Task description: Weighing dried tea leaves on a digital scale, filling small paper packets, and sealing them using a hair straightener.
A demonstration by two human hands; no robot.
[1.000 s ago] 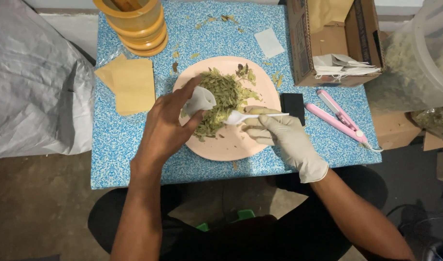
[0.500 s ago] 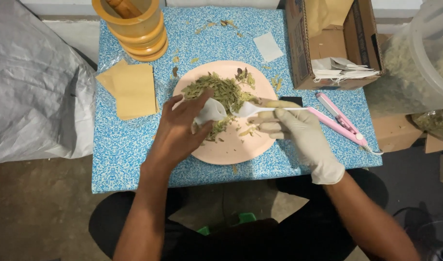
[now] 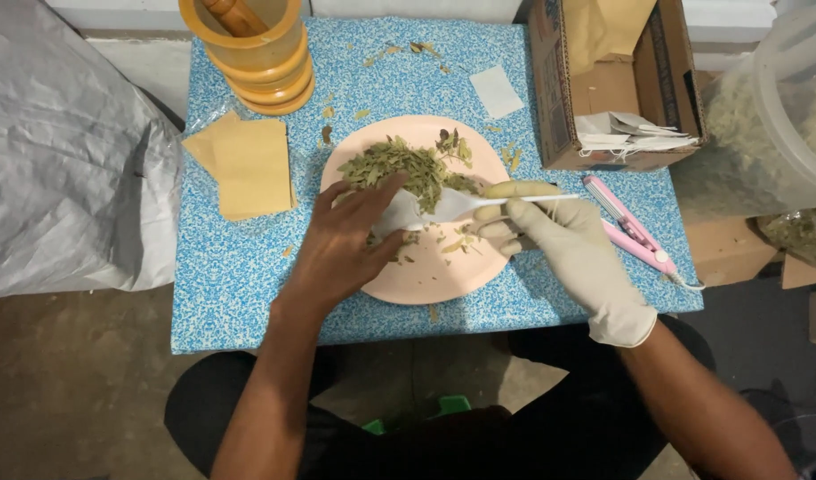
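Head view, looking down on a blue speckled table (image 3: 248, 284).

A pink plate (image 3: 443, 271) sits at table centre. Dried green leaves (image 3: 399, 164) are heaped on its 11-to-12 o'clock part; loose bits are scattered across the middle.

Left hand (image 3: 345, 244), bare, is laid over the plate's 9 o'clock side. Fingers are curled loosely round a small white pouch (image 3: 397, 213), held at its edge with the mouth turned toward 3 o'clock. Grip partly closed, not a fist.

Right hand (image 3: 559, 236), in a pale glove, is at the plate's 3 o'clock rim. A white plastic spoon (image 3: 479, 204) is pinched by its handle between thumb and forefinger; remaining fingers are folded under. The spoon bowl points toward 9 o'clock and meets the pouch, at the lower edge of the leaf heap. Whether leaves lie in the bowl cannot be told.

Around the plate:
- Tan envelopes (image 3: 248, 164) stacked at 9 o'clock, near but apart from it.
- Yellow mortar (image 3: 252, 49) with a wooden pestle inside, at 11 o'clock, table corner.
- Small white square (image 3: 497, 91) at 1 o'clock.
- Cardboard box (image 3: 603, 80) at 2 o'clock, holding brown paper and white packets.
- Pink sealer (image 3: 630, 222) at 3 o'clock, just beyond the gloved hand.
- Clear tub (image 3: 772, 124) of leaves off the table, far 3 o'clock.
- Grey sheet (image 3: 61, 151) off the table at 9 o'clock.
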